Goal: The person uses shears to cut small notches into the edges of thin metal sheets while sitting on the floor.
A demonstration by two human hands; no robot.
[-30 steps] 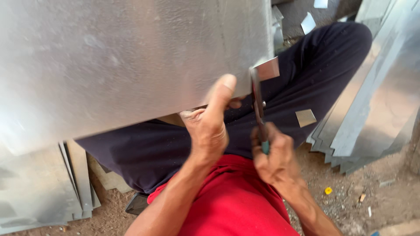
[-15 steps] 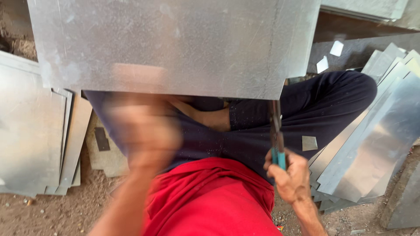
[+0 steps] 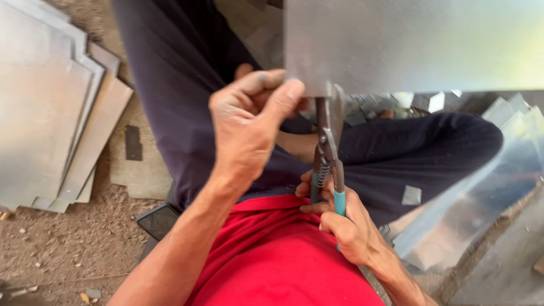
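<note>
A large grey metal sheet [image 3: 413,39] fills the upper right, resting over my lap. My left hand [image 3: 249,122] pinches the sheet's lower left corner between thumb and fingers. My right hand [image 3: 345,224] grips the blue-handled tin snips [image 3: 327,158], whose blades point up and meet the sheet's lower edge just right of my left thumb. I sit cross-legged in dark trousers [image 3: 187,73] and a red shirt [image 3: 283,255].
A stack of cut metal sheets [image 3: 51,102] lies on the dirt at the left. More sheets [image 3: 487,187] lean at the right. Small square offcuts [image 3: 411,195] lie on my leg and behind the sheet. A dark flat object [image 3: 158,220] sits by my hip.
The view has swung left. The sheet has shifted so its lower left corner is near me; my left hand has taken hold of that corner, and the snips have come to the sheet's lower edge.
</note>
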